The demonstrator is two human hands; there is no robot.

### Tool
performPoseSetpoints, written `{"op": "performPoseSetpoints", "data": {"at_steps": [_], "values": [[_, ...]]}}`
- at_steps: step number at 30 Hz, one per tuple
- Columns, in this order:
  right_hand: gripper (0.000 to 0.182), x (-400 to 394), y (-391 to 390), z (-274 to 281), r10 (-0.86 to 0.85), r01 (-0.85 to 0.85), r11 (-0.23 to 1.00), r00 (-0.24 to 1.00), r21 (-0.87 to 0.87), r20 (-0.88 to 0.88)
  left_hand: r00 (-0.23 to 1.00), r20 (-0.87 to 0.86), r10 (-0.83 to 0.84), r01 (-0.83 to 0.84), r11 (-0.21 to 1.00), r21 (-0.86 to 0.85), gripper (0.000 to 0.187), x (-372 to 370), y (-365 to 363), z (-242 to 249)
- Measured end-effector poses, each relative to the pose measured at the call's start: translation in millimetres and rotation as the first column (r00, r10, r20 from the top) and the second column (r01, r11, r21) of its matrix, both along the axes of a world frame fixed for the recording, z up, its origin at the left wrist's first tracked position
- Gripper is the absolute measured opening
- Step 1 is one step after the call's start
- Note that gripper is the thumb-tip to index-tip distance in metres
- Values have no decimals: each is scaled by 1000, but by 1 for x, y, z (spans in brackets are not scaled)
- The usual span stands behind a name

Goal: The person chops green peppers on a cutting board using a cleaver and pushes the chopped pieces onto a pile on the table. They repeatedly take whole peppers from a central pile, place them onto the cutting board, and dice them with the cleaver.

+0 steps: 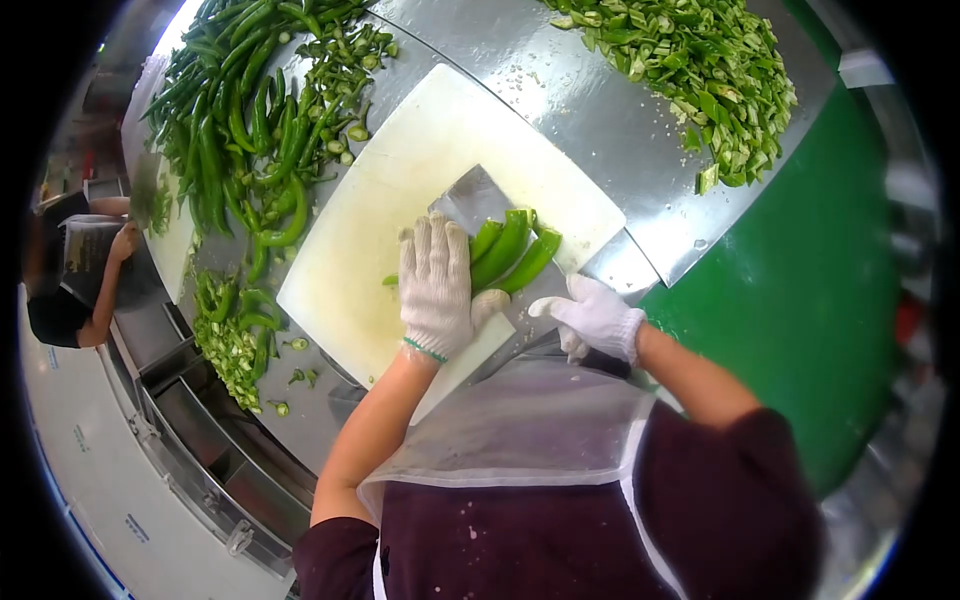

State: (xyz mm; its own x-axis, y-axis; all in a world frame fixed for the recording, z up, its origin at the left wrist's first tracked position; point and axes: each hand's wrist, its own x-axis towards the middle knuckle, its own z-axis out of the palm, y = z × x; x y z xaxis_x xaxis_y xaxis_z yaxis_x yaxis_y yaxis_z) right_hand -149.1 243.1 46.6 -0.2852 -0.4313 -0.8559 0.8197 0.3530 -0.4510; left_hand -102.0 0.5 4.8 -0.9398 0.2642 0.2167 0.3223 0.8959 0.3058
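Note:
My left hand (436, 290), in a white knit glove, lies flat with its fingers together over cut green peppers (512, 250). The peppers rest against a broad steel cleaver blade (468, 200), whose corner shows beyond my fingertips. Beneath them is a white cutting board (385, 190). My right hand (598, 318), also gloved, is at the board's near right edge, thumb outstretched and fingers curled at the cleaver's near end. The handle is mostly hidden by the hand.
Whole green peppers (215, 150) are heaped at the upper left, with cut stem ends (345, 60) alongside. Chopped pepper pieces (700, 80) form a pile at the upper right, on the steel table (520, 50). Another person (80, 260) stands at the far left. The floor (800, 290) is green.

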Motion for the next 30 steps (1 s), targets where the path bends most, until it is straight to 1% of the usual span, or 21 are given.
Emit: {"op": "performPoseSetpoints", "data": {"at_steps": [2,5,7,10,11,12,13,15,16,17,18,19,20,21,22,24,25,27,28,29,30], "values": [[41,2,-5,2,-2,2,1000,1000,25,-6,1000,-12,6,-6,1000,-2,103,1,-1,-1],[41,6,-15,3,39,-39,999,997,9,-69,1000,-2,16,-16,1000,-21,101,1,-3,-4],[45,9,-16,-3,14,-14,1000,998,4,-61,999,4,37,-37,999,-18,99,3,-3,-5],[54,9,-16,-1,13,-11,1000,996,20,-89,998,-32,56,-54,997,48,103,-1,-3,6],[58,10,-16,0,14,-10,999,995,33,-98,991,65,117,-112,991,-67,102,-1,-7,15],[59,10,-14,0,-4,6,999,997,32,-82,969,162,189,-158,970,-185,102,-3,-7,38],[61,10,-10,1,-18,20,999,998,34,-59,929,254,270,-188,934,-305,101,0,-7,51],[66,11,-2,-2,-33,35,998,999,61,-34,956,219,195,-162,974,-159,100,11,-8,34],[61,10,3,-2,-27,30,997,999,72,-44,969,192,159,-145,986,-86,100,14,-7,25],[57,9,7,-1,-22,27,996,998,83,-54,974,166,155,-151,988,-33,93,18,1,19],[53,9,11,-1,-17,23,995,998,95,-62,979,144,144,-147,989,9,91,21,7,13],[44,10,15,-2,-42,48,996,996,80,-76,983,123,134,-141,989,52,89,23,12,7],[44,11,14,-1,-54,60,995,996,83,-69,987,100,123,-132,987,95,87,24,16,3],[43,11,13,5,-68,73,994,996,86,-63,985,112,128,-139,985,101,82,24,18,5],[42,12,12,8,-83,88,992,995,89,-57,986,97,133,-140,988,69,82,23,18,4],[53,17,10,2,-106,108,992,994,61,-35,988,62,141,-141,990,6,81,20,18,1],[58,20,9,-1,-116,117,992,993,46,-23,986,75,146,-146,989,-9,81,19,18,2],[56,26,5,-4,-128,129,991,991,27,-44,982,96,165,-161,986,-43,80,18,17,3],[56,28,2,-5,-135,136,991,989,16,-53,981,102,166,-164,986,-33,81,19,16,1],[55,28,-1,-5,-108,106,994,992,-23,-62,980,109,165,-164,986,-23,83,19,15,-1],[54,29,-6,-4,-83,84,996,992,6,-94,980,119,162,-161,987,-11,84,20,15,-2]]}}
